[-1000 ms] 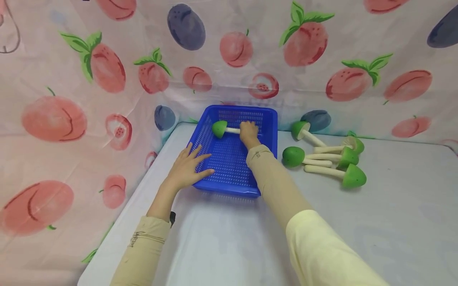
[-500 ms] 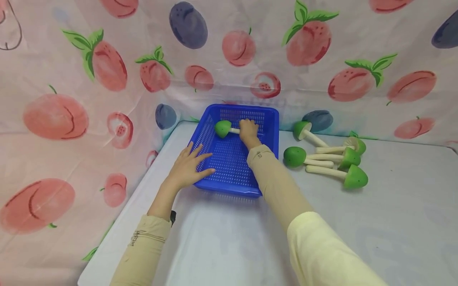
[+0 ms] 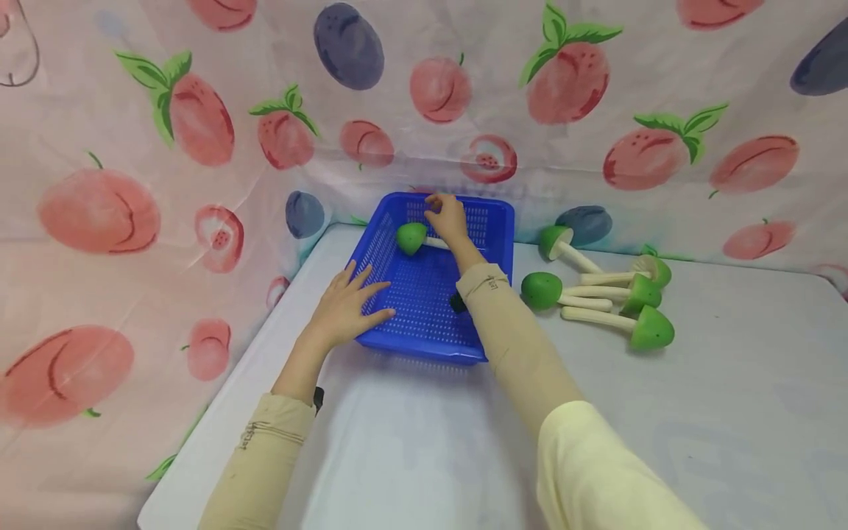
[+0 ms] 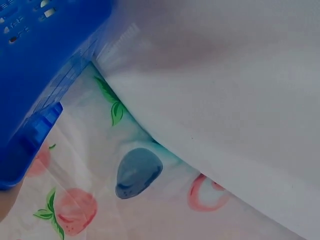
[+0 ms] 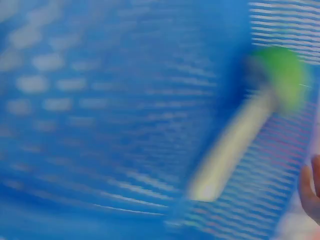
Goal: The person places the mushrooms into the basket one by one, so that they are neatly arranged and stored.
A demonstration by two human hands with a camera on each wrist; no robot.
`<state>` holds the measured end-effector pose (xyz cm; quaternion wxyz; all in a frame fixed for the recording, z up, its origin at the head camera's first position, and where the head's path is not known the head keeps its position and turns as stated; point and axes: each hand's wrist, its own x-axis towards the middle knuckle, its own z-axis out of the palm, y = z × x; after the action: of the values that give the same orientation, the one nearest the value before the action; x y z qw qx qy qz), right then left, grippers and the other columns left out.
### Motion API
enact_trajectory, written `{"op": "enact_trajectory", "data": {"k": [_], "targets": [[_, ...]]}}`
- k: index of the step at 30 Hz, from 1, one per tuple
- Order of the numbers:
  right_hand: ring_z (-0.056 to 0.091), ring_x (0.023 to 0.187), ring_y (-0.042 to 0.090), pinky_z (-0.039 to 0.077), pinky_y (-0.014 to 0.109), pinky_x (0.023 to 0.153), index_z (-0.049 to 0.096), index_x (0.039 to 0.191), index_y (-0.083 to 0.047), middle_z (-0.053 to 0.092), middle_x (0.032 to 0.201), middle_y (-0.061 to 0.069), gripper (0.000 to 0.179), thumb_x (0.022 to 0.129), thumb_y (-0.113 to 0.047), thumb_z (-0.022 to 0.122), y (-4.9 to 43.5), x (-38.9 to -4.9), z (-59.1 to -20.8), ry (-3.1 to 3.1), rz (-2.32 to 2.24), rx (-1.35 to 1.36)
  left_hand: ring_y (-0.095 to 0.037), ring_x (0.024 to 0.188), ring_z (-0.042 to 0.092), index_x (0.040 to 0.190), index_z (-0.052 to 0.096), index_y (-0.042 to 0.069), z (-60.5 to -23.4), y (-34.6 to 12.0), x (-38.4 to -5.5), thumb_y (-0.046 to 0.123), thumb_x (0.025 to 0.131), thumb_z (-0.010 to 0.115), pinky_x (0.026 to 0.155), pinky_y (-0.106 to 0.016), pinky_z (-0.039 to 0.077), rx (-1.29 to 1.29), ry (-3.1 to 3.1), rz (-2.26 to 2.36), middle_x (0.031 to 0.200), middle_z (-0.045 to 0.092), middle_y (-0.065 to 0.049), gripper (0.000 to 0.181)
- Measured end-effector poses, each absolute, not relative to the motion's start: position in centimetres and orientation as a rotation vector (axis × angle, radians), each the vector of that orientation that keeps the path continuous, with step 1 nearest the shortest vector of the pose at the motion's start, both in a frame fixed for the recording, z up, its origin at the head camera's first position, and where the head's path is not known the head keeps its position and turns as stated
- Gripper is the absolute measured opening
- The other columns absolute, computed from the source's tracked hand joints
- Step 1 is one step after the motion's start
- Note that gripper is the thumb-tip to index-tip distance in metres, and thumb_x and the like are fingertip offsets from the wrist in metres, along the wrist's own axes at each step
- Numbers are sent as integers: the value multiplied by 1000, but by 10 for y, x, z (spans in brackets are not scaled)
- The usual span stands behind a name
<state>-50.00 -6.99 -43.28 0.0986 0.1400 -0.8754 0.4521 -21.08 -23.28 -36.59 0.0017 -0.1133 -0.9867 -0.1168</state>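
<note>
A blue perforated plastic basket [image 3: 424, 347] stands on the table, and one toy mushroom [image 3: 411, 239] with a green cap and pale stem lies inside near its back wall. My left hand [image 3: 339, 313] rests at the basket's left rim with fingers spread. Above the back of the basket is my right hand [image 3: 447, 219], its fingers loosely bent and holding nothing. The right wrist view, though blurred, shows the whole mushroom [image 5: 235, 140] apart from the fingertips [image 5: 309, 195]. In the left wrist view only the basket's side [image 4: 45, 65] and a sliver of hand appear.
Right of the basket lie several more green-capped mushrooms [image 3: 652, 328] in a loose cluster, some stems touching or crossing. A fruit-printed cloth [image 3: 397, 88] hangs behind and to the left of the white table [image 3: 729, 412].
My right hand has let go of the mushroom's stem and risen up and slightly left, towards the back rim. The mushroom stays in the basket. My left hand has hardly moved.
</note>
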Motion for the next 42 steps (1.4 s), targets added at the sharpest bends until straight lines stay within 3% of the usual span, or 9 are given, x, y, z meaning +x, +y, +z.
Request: {"op": "enact_trajectory", "data": {"k": [4,11,22,33,42], "targets": [[63,98,29,52,32,86,65,115,-3,67,108,18,28,88,-5,62,-62,-418,-330,-2440,1591,464,-41,145,4,140,47,17,-363,-230,-212,54,90,51,118,-55,8,-369,-3094,-336,155,23,-19,62],[64,99,28,53,28,83,64,116,-2,67,110,18,28,89,-8,61,-58,-369,-265,-2415,1598,671,-42,145,5,139,48,15,-362,-228,-210,53,90,51,117,-55,8,-367,-3097,-348,154,25,-19,62],[63,96,28,52,28,76,66,112,-2,67,108,18,24,88,-6,62,-19,-313,-237,-2354,1642,790,-43,145,4,139,48,14,-364,-229,-209,52,91,50,117,-55,7,-378,-3103,-362,154,25,-21,61],[63,95,17,51,26,85,64,111,3,67,110,17,25,88,-7,64,38,-271,-227,-2172,1809,830,-43,145,2,141,44,15,-363,-226,-214,53,92,48,117,-57,5,-373,-3121,-372,154,23,-21,63],[60,101,15,49,29,91,64,113,-3,66,111,12,25,90,-13,62,78,-238,-233,-2398,1772,731,-44,144,3,140,46,15,-364,-227,-210,52,92,48,117,-57,5,-384,-3118,-338,152,28,-21,61]]}}
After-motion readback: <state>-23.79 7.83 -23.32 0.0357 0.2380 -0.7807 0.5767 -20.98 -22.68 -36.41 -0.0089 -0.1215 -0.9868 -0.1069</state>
